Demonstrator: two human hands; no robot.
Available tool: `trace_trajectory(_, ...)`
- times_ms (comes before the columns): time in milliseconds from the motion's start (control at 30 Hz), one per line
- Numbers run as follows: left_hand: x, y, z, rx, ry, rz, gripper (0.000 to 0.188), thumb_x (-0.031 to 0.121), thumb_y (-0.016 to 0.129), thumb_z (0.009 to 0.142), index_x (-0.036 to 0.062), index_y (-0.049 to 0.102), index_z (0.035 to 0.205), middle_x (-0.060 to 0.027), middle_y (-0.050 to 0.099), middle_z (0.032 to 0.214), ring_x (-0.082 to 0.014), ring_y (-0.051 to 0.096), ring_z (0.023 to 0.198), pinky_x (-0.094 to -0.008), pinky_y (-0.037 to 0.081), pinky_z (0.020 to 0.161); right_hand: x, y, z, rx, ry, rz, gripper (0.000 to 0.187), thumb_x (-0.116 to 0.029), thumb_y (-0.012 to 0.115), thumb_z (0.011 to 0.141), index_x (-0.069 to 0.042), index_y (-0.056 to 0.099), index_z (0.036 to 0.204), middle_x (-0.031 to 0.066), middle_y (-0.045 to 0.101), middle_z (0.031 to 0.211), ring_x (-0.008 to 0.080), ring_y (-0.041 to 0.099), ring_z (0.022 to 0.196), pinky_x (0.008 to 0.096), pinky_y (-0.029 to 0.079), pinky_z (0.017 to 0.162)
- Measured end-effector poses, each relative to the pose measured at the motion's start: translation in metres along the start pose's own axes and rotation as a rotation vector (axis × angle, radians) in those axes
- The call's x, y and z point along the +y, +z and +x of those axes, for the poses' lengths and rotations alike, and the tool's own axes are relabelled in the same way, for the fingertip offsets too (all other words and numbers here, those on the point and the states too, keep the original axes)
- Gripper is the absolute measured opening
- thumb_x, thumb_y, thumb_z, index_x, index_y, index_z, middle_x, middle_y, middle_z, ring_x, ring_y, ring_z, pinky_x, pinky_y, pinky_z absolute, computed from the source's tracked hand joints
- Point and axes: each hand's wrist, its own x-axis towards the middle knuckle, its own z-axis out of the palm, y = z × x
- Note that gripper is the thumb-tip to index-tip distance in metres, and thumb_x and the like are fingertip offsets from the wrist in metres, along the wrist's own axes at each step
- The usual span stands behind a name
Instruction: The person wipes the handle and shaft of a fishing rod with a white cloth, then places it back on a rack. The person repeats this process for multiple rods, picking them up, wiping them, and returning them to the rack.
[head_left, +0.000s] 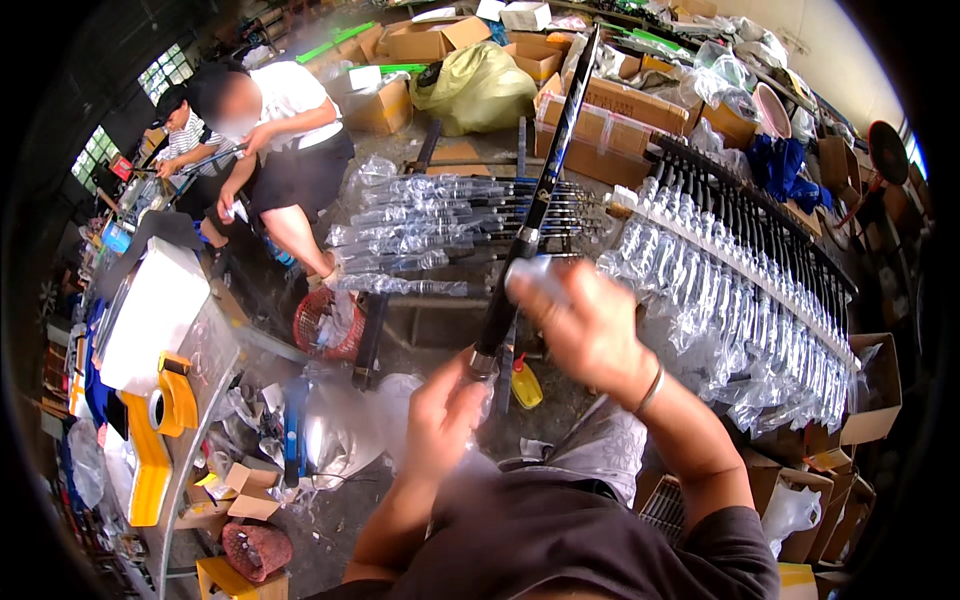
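Rod, black, tilted | left hand: curled round low end | right hand: bent round blurry pale thing, beside rod

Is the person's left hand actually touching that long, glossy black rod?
Touching. The head view shows the left hand closed around the lower part of the long, glossy black rod, by its shiny silver band.

Markings, none clearly legible: small pale lettering along the glossy black rod; dark printed characters on a brown cardboard box beyond.
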Motion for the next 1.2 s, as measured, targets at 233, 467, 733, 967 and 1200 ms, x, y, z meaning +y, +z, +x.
trace_trajectory(233,0.003,-0.002,-0.003,-0.094,-0.129,-0.313,0.058,0.021,0.061,0.094,-0.002,0.034,0.141,-0.0045,0.057,0.084,-0.0051,0.045,0.053,-0.0181,0.035,0.044,-0.007,-0.002,-0.005,-0.053,-0.019,0.031,0.049,-0.011,0.065,0.072,-0.005,0.062,0.12,0.0077,0.054,0.087,0.0209,0.057,0.07,0.0323,0.05,0.053)
trace_trajectory(467,0.006,-0.012,0.001,-0.26,-0.241,-0.261,0.057,0.02,0.067,0.09,-0.0029,0.039,0.135,-0.0036,0.053,0.077,-0.0044,0.042,0.048,-0.0185,0.033,0.041,-0.016,0.005,-0.012,-0.036,-0.01,0.056,0.05,-0.012,0.064,0.071,-0.005,0.061,0.12,0.008,0.054,0.088,0.0218,0.057,0.071,0.0328,0.05,0.055)
trace_trajectory(733,-0.003,-0.023,0.005,-0.429,-0.373,-0.688,0.064,0.038,0.06,0.093,-0.0059,0.038,0.135,-0.0028,0.045,0.068,-0.0059,0.037,0.043,-0.0212,0.029,0.037,-0.009,0.005,-0.007,0.022,-0.041,0.073,0.049,-0.011,0.063,0.071,-0.003,0.061,0.12,0.0066,0.052,0.085,0.0214,0.056,0.069,0.0329,0.048,0.054)
trace_trajectory(967,0.002,-0.023,0.0,-0.498,-0.503,-0.767,0.065,0.047,0.055,0.093,-0.0076,0.045,0.127,0.0008,0.042,0.063,-0.0047,0.037,0.044,-0.0211,0.027,0.038,-0.01,0.0,-0.009,-0.007,-0.069,0.049,0.046,-0.012,0.062,0.073,-0.004,0.064,0.117,0.0087,0.057,0.091,0.0202,0.056,0.07,0.032,0.049,0.054)
trace_trajectory(1200,-0.021,-0.027,0.009,-0.791,-0.583,-1.103,0.066,0.05,0.05,0.095,-0.0085,0.042,0.124,0.0029,0.036,0.054,-0.0046,0.03,0.034,-0.0218,0.027,0.03,-0.008,0.008,-0.014,0.113,-0.041,0.091,0.053,-0.009,0.065,0.068,-0.003,0.062,0.12,0.0078,0.051,0.081,0.0214,0.056,0.067,0.0315,0.048,0.053)
